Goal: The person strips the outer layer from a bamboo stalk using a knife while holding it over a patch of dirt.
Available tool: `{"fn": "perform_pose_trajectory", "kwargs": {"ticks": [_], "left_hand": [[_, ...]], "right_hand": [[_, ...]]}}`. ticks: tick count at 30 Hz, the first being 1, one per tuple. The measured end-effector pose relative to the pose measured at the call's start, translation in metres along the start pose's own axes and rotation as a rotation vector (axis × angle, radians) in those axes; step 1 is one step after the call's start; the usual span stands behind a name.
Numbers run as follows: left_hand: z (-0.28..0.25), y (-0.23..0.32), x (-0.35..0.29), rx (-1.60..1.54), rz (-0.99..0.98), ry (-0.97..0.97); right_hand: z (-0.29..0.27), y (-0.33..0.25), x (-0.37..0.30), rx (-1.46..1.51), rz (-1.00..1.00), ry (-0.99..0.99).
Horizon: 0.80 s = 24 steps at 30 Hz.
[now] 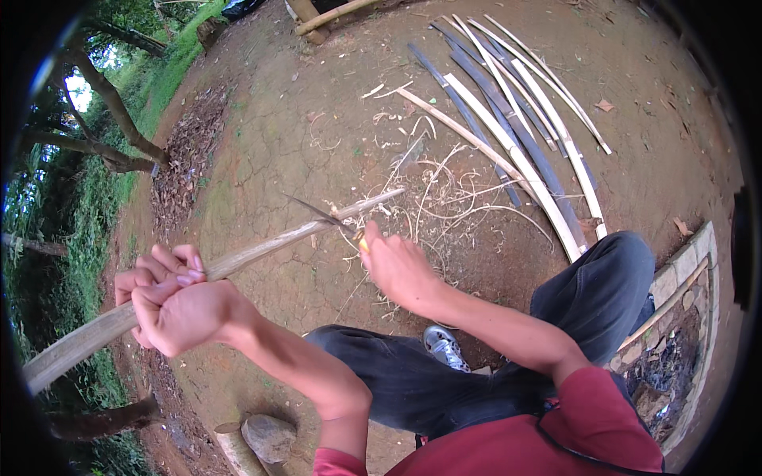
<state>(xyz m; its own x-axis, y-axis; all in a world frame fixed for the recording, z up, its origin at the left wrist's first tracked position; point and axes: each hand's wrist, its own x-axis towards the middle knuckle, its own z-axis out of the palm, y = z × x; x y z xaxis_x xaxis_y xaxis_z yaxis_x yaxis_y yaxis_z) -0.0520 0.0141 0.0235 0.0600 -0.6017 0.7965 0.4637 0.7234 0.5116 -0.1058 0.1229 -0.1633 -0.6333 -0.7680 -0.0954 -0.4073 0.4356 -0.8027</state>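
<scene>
A long pale wooden stick (pixel 262 248) slants from the lower left up toward the middle, narrowing at its far end. My left hand (pixel 178 301) is closed round its thicker part. In my right hand (pixel 397 266) is a knife (pixel 343 228) with a yellow handle, mostly hidden by my fingers. Its dark blade points up and left and crosses the stick near the narrow end. Whether the edge bites into the wood I cannot tell. Thin curled wood shavings (pixel 432 202) lie on the ground beyond my right hand.
Several long split strips (pixel 508 151), pale and dark, lie on the bare earth at the upper right. A brick-edged fire pit (pixel 683 325) is at my right. A stone (pixel 268 438) and a cut log (pixel 238 451) sit at the lower left, with trees (pixel 111 99) farther left.
</scene>
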Motion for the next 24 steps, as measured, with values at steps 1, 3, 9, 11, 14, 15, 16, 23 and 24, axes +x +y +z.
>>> {"fn": "perform_pose_trajectory", "kwargs": {"ticks": [1, 3, 9, 11, 14, 15, 16, 23, 24], "left_hand": [[0.0, -0.005, 0.005, -0.046, 0.003, 0.001], [0.001, -0.003, 0.0, 0.019, 0.007, 0.017], [0.018, 0.0, -0.003, 0.102, -0.025, 0.083], [0.017, -0.002, -0.002, 0.144, 0.027, 0.058], [0.022, -0.003, -0.005, 0.14, 0.046, 0.009], [0.019, -0.004, -0.004, 0.081, 0.015, -0.013], [0.017, -0.006, -0.001, 0.014, -0.004, -0.033], [0.023, -0.006, 0.001, 0.118, 0.032, 0.007], [0.027, -0.006, 0.0, 0.129, 0.048, -0.004]], "right_hand": [[-0.008, 0.0, 0.003, 0.0, -0.048, 0.037], [-0.019, -0.019, -0.007, 0.054, -0.08, 0.018], [-0.033, -0.044, -0.034, 0.086, -0.173, 0.053], [-0.039, -0.052, -0.037, 0.096, -0.198, 0.025], [-0.006, -0.003, 0.0, -0.025, -0.063, 0.066], [0.005, 0.014, 0.011, -0.085, 0.007, 0.091], [0.005, 0.011, 0.009, -0.081, 0.01, 0.082], [-0.037, -0.018, 0.003, 0.309, -0.058, -0.077], [-0.039, -0.022, -0.006, 0.405, -0.026, -0.125]]}}
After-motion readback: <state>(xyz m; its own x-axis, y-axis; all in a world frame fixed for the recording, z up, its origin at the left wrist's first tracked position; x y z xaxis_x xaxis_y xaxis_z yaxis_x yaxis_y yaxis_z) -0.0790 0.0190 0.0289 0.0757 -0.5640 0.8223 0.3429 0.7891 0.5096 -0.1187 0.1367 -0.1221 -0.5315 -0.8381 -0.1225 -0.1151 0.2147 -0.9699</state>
